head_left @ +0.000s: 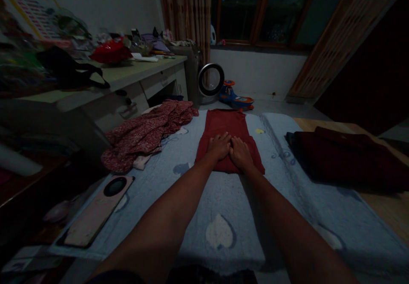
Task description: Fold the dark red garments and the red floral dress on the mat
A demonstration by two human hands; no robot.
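A folded red garment point(225, 122) lies on the light blue bed cover point(191, 215), longer side running away from me. My left hand point(220, 146) rests flat on its middle, fingers stretched out. Close beside it, my right hand point(240, 151) also presses flat on the cloth, with the fingertips of both hands nearly touching. Neither hand grasps the fabric. The garment's exact kind cannot be made out.
Left of the garment lies a crumpled red patterned garment point(153, 126); nearer is a phone point(97, 211). Folded dark clothes point(345, 156) are stacked at right. A cluttered desk point(128, 77), a washing machine with open door point(211, 80) and a blue ride-on toy point(236, 98) stand beyond.
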